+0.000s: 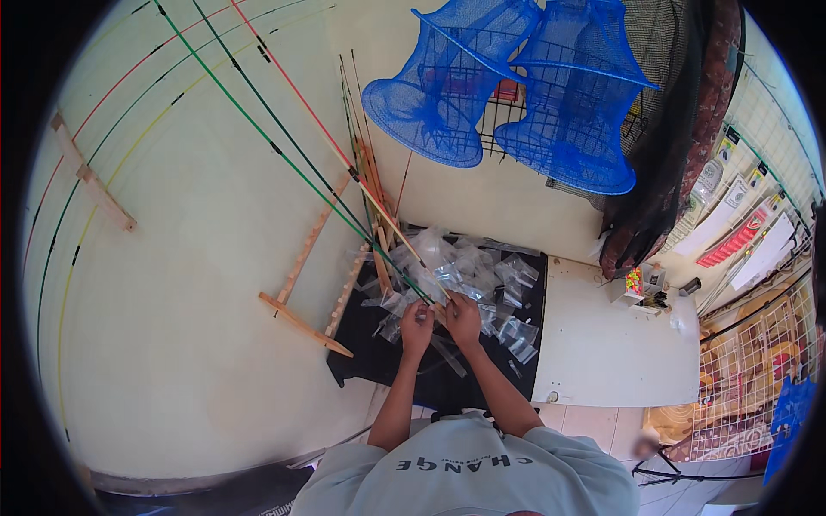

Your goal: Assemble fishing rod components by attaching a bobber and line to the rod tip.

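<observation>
Both my hands are close together over the table, at the butt ends of several long thin fishing rods. My left hand (417,323) is closed, its fingertips pinched at the lower end of a green fishing rod (344,211). Just to the right, my right hand (462,319) is closed round the tan lower end of a red fishing rod (320,129). A dark green rod (264,129) runs between them toward the upper left. What exactly lies between my fingertips is too small to make out. Clear plastic bags (469,267) lie scattered under and beyond my hands.
A black cloth (379,365) covers the table below the bags. To the left stands a notched wooden rod rack (297,254). Blue mesh nets (568,129) hang overhead. On the white tabletop (619,344) at right is a small box of colourful pieces (632,284).
</observation>
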The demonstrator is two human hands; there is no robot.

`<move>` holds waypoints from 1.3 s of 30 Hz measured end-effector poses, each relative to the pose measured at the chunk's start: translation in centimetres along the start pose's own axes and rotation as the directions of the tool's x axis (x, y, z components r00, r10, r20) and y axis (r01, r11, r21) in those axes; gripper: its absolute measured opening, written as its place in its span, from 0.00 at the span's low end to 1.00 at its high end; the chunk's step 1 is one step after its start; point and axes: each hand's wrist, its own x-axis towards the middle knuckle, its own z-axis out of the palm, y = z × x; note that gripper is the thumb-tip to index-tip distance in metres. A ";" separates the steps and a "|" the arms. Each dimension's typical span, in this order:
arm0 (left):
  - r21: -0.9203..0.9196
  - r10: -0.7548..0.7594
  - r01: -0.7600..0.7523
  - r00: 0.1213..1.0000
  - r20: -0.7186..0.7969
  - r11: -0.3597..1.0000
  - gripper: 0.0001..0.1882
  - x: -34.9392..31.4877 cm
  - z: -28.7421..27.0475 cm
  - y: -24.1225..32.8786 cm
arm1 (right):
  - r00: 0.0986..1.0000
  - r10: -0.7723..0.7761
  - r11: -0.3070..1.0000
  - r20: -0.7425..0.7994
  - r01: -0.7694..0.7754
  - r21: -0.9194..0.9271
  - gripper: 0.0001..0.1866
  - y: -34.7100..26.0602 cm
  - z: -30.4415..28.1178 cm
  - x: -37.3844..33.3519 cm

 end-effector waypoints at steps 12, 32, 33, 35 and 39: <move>-0.056 -0.077 0.077 0.997 -0.006 0.995 0.11 -0.1 0.4 -0.3 | 0.997 0.045 0.998 -0.062 -0.041 0.051 0.08 0.3 0.0 -0.4; -0.013 -0.106 0.106 0.994 -0.004 0.994 0.12 0.1 0.7 -0.6 | 0.987 0.052 0.991 0.154 -0.071 0.115 0.16 0.9 0.0 0.3; -0.025 -0.102 0.102 0.995 -0.002 0.994 0.12 0.2 0.7 -0.1 | 0.988 0.048 0.988 0.144 -0.069 0.138 0.16 1.1 0.0 0.3; -0.014 -0.087 0.087 0.996 0.002 0.996 0.12 0.2 0.8 0.2 | 0.992 0.011 0.994 0.124 -0.024 0.107 0.17 1.7 0.0 0.4; 0.015 -0.053 0.053 0.998 -0.023 0.998 0.11 0.1 0.8 -0.2 | 0.983 0.003 0.998 0.184 -0.014 0.058 0.17 1.4 -0.1 0.8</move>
